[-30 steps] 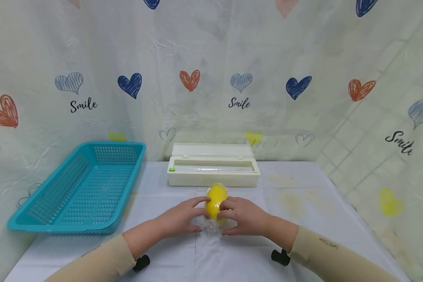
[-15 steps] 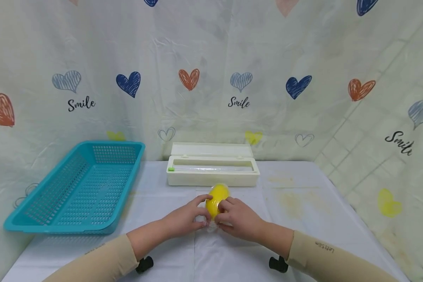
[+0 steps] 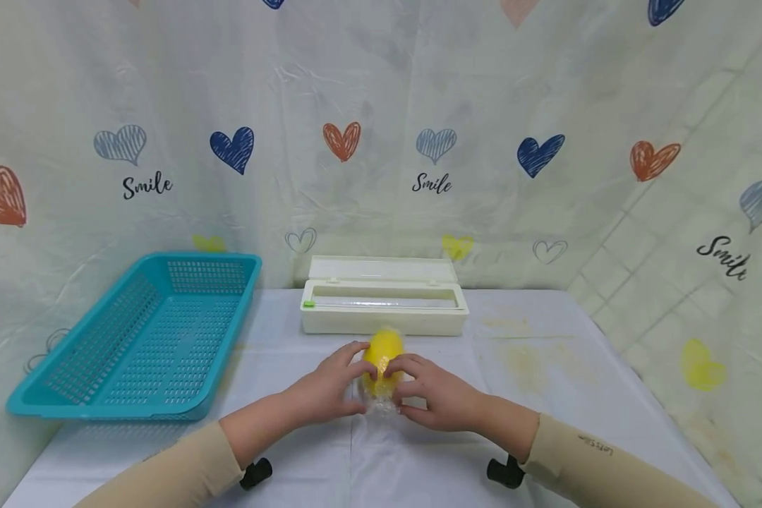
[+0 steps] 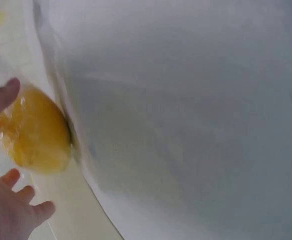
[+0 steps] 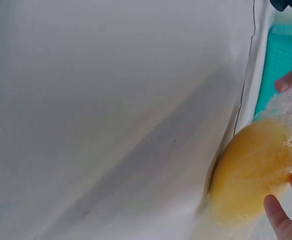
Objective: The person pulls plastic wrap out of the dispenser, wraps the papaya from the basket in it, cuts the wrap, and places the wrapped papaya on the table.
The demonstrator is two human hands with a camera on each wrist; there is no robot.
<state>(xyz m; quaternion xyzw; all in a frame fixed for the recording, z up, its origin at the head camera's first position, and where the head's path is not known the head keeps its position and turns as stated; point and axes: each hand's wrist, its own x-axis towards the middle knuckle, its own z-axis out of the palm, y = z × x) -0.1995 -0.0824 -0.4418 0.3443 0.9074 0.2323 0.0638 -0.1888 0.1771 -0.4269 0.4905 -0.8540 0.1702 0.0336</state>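
Note:
In the middle of the table lies a yellow oval fruit [image 3: 384, 349] wrapped in clear cling film [image 3: 382, 404], with the loose film bunched at the end nearest me. My left hand [image 3: 327, 383] is at its left side, fingertips touching the fruit and thumb lower down by the bunched film. On the other side my right hand [image 3: 441, 395] touches the wrapped fruit with bent fingers, its thumb near the film. Both wrist views show spread fingers around the wrapped fruit [image 4: 38, 132]; neither hand closes fully round it. The fruit's exact kind is unclear.
Behind the fruit stands a white cling film box [image 3: 384, 322] with its lid raised and a green slider at its left end. A blue-green perforated basket [image 3: 228, 346] sits on the left. White cloth [image 3: 514, 381] covers the table; a heart-printed curtain [image 3: 381, 92] hangs behind.
Half a second ago both hands had their fingertips closer together at the fruit's near end. Now they are spread further apart; the fruit has shifted slightly left and the bunched film shows more.

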